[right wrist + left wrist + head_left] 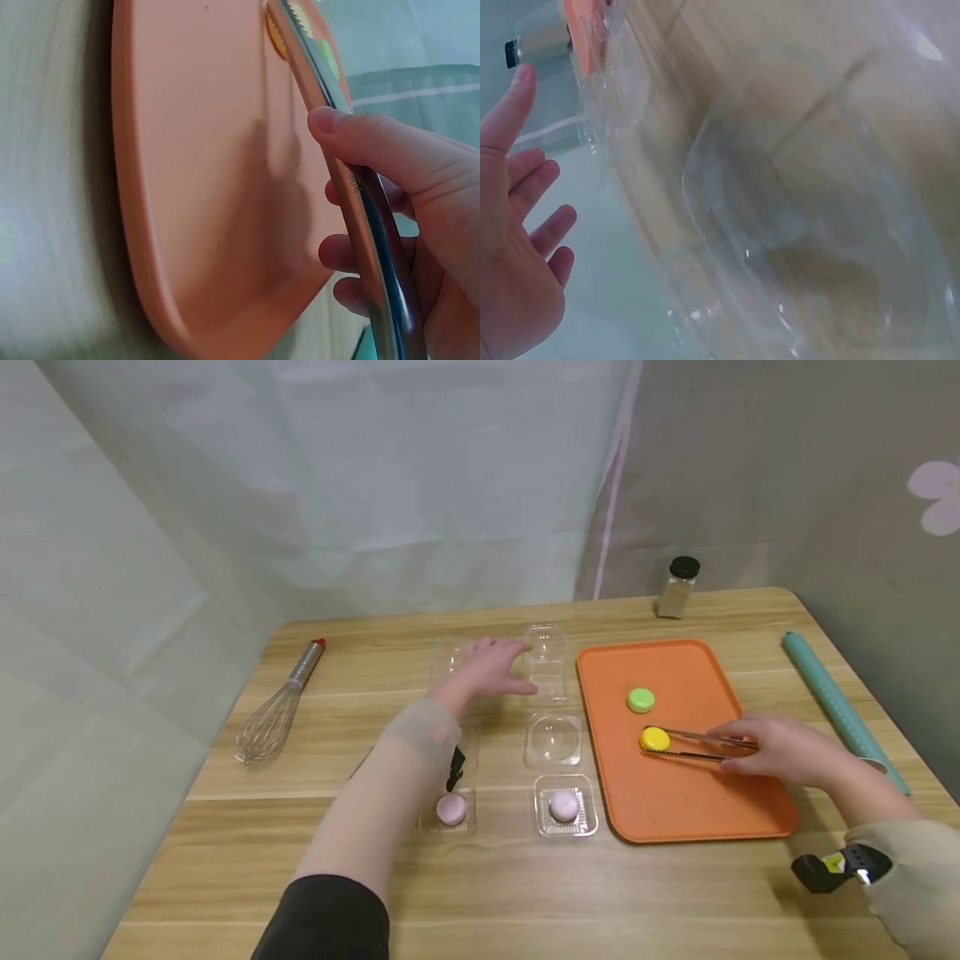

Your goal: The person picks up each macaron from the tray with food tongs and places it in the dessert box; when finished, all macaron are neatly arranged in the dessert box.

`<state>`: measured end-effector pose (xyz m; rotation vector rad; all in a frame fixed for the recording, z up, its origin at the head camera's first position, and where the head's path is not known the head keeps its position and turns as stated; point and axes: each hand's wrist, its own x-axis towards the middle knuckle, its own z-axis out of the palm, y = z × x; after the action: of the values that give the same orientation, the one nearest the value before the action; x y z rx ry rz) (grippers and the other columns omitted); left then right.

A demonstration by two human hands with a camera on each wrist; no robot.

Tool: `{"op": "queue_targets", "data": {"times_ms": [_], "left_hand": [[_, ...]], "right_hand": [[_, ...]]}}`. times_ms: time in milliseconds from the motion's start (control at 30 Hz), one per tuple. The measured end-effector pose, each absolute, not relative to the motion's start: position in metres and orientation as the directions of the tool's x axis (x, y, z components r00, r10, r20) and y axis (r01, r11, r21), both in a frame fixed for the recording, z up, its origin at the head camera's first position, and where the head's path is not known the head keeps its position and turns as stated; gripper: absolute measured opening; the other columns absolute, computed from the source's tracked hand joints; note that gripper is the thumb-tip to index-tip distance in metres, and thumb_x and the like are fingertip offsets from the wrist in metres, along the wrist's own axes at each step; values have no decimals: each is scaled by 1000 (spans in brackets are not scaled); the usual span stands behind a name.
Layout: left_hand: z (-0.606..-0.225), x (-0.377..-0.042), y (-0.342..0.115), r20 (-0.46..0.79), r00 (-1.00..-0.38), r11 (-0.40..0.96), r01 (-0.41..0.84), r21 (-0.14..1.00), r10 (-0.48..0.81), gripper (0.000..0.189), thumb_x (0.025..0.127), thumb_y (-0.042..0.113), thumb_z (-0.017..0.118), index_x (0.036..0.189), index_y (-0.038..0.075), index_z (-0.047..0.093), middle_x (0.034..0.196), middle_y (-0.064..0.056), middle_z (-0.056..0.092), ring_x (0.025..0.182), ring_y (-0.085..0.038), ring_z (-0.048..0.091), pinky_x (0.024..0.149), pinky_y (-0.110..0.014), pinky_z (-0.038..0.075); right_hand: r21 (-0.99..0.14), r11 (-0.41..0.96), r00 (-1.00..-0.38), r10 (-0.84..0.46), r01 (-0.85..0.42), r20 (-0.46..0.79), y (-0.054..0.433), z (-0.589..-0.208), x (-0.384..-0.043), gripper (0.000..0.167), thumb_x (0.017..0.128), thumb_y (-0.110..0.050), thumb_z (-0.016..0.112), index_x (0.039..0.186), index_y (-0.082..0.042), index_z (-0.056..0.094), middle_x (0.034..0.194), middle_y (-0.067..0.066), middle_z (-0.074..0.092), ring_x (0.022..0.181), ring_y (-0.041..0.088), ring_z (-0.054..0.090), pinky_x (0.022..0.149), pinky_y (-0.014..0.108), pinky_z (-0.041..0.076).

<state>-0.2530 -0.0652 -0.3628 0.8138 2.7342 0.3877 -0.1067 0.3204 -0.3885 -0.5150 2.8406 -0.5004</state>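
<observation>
My right hand (783,747) grips metal tongs (360,187) over the orange tray (690,814), thumb on one arm and fingers on the other. The serrated tips lie on either side of a yellow macaron (655,739). Behind it on the tray is a green macaron (641,700). My left hand (489,667) holds nothing; its fingers are spread above the clear plastic boxes, close to the back right one (547,647). Two purple macarons sit in the front boxes: one (452,809) at left, partly beside my forearm, another (564,806) at right.
A whisk (281,702) lies at the left of the wooden table (525,893). A jar with a black lid (678,587) stands at the back edge. Right of the tray lies a teal roll (843,710). Another clear box (553,740) sits just left of the tray.
</observation>
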Motion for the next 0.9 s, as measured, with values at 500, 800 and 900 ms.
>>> {"op": "queue_targets", "data": {"times_ms": [500, 800, 900], "left_hand": [[-375, -250, -58, -233, -808, 838, 495, 230, 541, 78, 82, 48, 65, 145, 16, 33, 152, -7, 25, 137, -35, 20, 109, -54, 9], [-378, -249, -58, -242, -815, 848, 484, 215, 527, 76, 82, 48, 65, 144, 16, 36, 152, -7, 27, 137, -35, 21, 108, -51, 15], [-379, -250, -58, -242, -815, 848, 481, 225, 527, 76, 81, 47, 66, 144, 15, 36, 151, -7, 27, 137, -35, 21, 108, -50, 14]], "right_hand": [[-347, 891, -920, -362, -293, -150, 315, -390, -107, 47, 78, -46, 72, 112, -14, 68, 111, 9, 64, 101, 32, 58, 82, 52, 46], [-373, 880, -928, -357, -295, -106, 307, -374, -113, 46, 81, -39, 71, 115, -8, 65, 105, 9, 63, 90, 25, 57, 73, 43, 47], [-364, 872, -926, -373, -326, -65, 300, -368, -118, 43, 82, -34, 72, 114, -7, 66, 103, 6, 64, 88, 23, 57, 71, 41, 47]]}}
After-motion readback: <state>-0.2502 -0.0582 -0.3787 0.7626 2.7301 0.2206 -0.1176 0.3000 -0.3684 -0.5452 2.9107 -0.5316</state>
